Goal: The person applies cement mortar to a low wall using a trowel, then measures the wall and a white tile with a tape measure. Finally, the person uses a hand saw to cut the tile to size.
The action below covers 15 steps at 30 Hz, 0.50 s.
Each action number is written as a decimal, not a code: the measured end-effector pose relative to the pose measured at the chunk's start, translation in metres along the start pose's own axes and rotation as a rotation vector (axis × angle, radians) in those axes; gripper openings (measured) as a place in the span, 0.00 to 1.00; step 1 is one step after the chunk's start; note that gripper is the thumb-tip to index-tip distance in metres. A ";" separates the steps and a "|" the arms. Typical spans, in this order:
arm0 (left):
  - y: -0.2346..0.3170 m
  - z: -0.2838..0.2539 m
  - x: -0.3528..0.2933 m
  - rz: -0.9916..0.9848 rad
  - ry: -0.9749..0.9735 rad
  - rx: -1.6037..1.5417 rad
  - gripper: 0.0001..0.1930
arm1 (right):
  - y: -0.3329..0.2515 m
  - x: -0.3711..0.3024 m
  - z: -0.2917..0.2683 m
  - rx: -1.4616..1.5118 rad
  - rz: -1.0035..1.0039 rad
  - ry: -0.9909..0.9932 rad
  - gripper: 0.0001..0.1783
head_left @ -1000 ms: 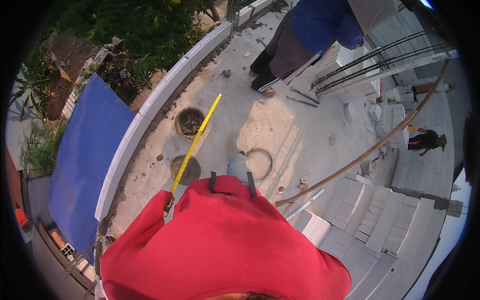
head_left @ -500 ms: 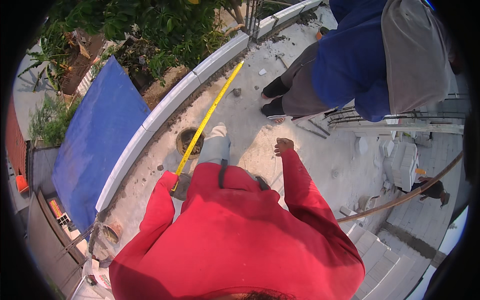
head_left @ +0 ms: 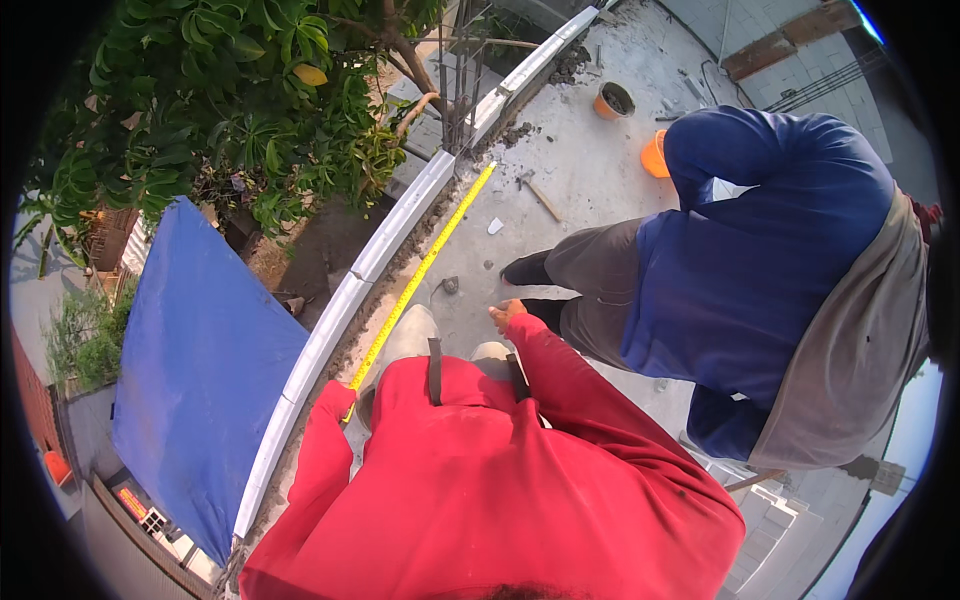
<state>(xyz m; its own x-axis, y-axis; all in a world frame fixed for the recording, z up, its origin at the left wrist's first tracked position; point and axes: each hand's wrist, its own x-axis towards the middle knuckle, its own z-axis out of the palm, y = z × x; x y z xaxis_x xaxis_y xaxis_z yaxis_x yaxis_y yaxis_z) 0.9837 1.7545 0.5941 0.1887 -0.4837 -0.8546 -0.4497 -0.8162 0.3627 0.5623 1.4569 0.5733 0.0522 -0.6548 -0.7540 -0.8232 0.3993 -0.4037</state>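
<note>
A yellow tape measure (head_left: 425,265) stretches in a straight line from my left side up toward the white curb. My left hand (head_left: 347,388), mostly covered by the red sleeve, is closed on its near end; the fingers are hard to see. The far end of the blade lies near the break in the curb. My right hand (head_left: 507,315) is held out in front of my body with nothing visible in it, its fingers loosely bent and apart. A hammer (head_left: 541,197) lies on the concrete beyond it.
A white block curb (head_left: 345,300) edges the floor at left, with a blue tarp (head_left: 205,380) and leafy tree (head_left: 230,110) beyond. A co-worker in a blue top (head_left: 760,250) bends close at my right. An orange bucket (head_left: 655,155) and mortar pail (head_left: 612,101) stand farther off.
My view has shifted, bringing the hammer and buckets into sight. My right hand has moved inward and forward. The co-worker appears nearer on my right. My left hand keeps the tape.
</note>
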 end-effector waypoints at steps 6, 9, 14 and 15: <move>0.078 -0.082 0.061 0.046 -0.010 0.181 0.14 | -0.101 0.075 -0.063 0.169 -0.135 0.290 0.20; 0.132 -0.109 0.077 0.163 -0.027 0.343 0.16 | -0.146 0.090 -0.087 0.103 -0.040 0.345 0.22; 0.200 -0.123 0.108 0.095 -0.114 0.301 0.16 | -0.193 0.142 -0.114 0.156 0.208 0.249 0.25; 0.205 -0.125 0.108 0.066 -0.101 0.278 0.16 | -0.204 0.168 -0.109 0.117 0.209 0.224 0.25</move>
<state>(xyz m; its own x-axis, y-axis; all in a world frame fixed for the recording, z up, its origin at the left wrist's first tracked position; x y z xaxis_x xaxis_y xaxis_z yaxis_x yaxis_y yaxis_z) 1.0209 1.4961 0.6225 0.0692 -0.4874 -0.8704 -0.6824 -0.6596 0.3152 0.6779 1.1957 0.5856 -0.2473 -0.6706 -0.6994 -0.7315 0.6026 -0.3191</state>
